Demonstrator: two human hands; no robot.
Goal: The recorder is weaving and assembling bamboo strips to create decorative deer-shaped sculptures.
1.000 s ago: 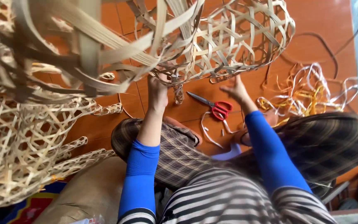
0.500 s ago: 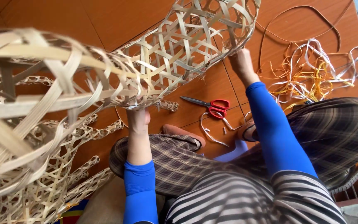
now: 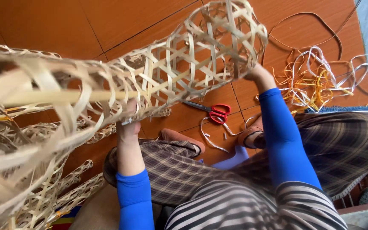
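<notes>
Over the orange tiled floor (image 3: 64,25) (scissors (image 3: 213,111) lying there), the left hand (image 3: 128,125) and right hand (image 3: 258,73) each grip the woven basket (image 3: 179,64), held aloft; steady, even grips should keep its loose strips from bending.

Only one view is given, so nothing is shared with a second one. It's taken from head height, pointed steeply down past the lap to the orange tiled floor (image 3: 56,30). The woven basket (image 3: 184,64) is held close to the lens, and its near end, well this side of the fingers, is blurred.
</notes>
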